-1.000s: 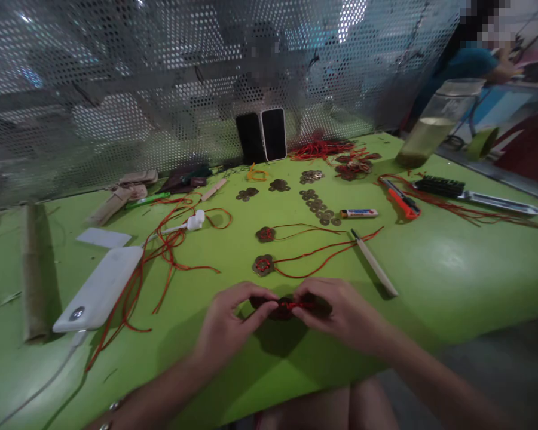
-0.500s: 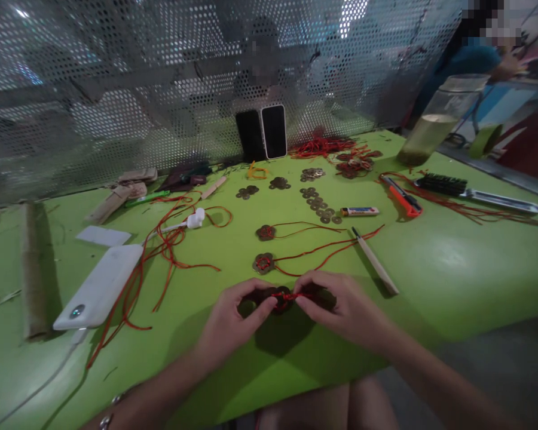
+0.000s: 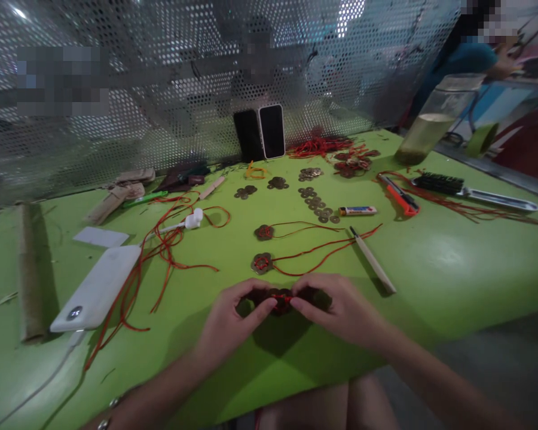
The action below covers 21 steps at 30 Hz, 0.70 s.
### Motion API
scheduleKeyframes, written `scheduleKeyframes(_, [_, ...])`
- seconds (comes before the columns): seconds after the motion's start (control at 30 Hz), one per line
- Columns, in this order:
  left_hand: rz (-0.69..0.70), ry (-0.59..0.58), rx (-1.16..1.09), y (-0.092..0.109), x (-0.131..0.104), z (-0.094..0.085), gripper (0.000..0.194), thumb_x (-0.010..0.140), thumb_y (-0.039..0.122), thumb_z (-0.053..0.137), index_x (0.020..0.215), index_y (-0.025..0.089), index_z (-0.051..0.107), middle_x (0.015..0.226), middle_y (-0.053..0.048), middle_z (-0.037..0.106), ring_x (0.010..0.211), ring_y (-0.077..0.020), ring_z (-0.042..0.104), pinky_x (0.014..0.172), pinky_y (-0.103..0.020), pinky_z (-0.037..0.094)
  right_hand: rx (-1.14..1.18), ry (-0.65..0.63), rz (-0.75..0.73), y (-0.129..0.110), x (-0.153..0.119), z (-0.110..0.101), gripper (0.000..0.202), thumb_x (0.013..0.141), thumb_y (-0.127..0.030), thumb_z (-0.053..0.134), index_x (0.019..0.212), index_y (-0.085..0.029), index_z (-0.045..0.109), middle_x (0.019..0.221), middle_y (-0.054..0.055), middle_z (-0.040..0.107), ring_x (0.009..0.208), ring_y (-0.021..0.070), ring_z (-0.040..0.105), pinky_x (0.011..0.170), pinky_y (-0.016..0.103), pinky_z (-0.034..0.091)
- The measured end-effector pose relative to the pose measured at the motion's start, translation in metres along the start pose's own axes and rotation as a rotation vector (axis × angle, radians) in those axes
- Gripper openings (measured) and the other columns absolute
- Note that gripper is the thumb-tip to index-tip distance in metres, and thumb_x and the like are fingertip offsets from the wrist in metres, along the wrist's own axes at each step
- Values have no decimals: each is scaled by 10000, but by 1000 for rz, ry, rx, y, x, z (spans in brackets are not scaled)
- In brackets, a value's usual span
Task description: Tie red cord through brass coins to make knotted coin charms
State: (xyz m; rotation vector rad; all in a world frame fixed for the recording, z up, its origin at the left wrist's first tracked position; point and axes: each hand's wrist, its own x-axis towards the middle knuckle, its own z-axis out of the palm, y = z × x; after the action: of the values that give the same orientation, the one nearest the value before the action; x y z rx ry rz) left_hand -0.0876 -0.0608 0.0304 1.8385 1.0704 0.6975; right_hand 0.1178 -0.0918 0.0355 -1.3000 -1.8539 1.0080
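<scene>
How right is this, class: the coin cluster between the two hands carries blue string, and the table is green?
One error: the string is red, not blue, as the head view shows. The coin cluster is between the left hand and the right hand, and the table is green.

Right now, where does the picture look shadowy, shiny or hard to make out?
In the head view, a shadow darkens the green table below the left hand and right hand; pale glare marks the table's right side; the red-corded piece between both hands is dim, its details unclear.
</scene>
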Motion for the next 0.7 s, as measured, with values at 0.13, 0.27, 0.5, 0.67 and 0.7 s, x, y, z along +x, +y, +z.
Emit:
scheduleKeyframes(0.13, [-11,33,-60,-2,1,1,187,781,300,646,922,179,628,836,-26,689,755,-138,640,712,-253,535,113,40,33,2,0,-1,148,858,-294,533,823,-182,622,730,8,652,658,121,583,589,220,436])
scheduleKeyframes(0.27, [1,70,-78,-2,0,1,155,773,273,653,894,176,641,815,-26,692,737,-137,640,703,-252,543,119,56,28,3,0,-1,137,852,-286,541,813,-180,619,717,6,640,644,117,571,582,220,430])
scheduleKeyframes(0.5, [15,52,-42,-5,3,-3,173,830,288,595,969,190,627,881,-33,680,806,-147,628,734,-272,530,92,45,37,1,-1,-2,148,856,-293,539,800,-177,611,688,1,636,626,118,560,568,223,415])
scheduleKeyframes(0.67, [194,226,29,15,-6,-9,189,880,223,514,1061,240,566,890,-25,616,817,-138,593,733,-260,508,77,125,7,4,-2,-4,138,858,-291,542,806,-180,606,733,10,642,676,124,580,605,225,432])
scheduleKeyframes(0.7, [240,270,36,22,-14,-10,191,880,222,511,1061,260,559,871,-20,606,797,-137,586,713,-256,508,80,139,0,5,-3,-4,132,856,-286,547,807,-178,605,738,13,643,684,125,585,616,228,439])
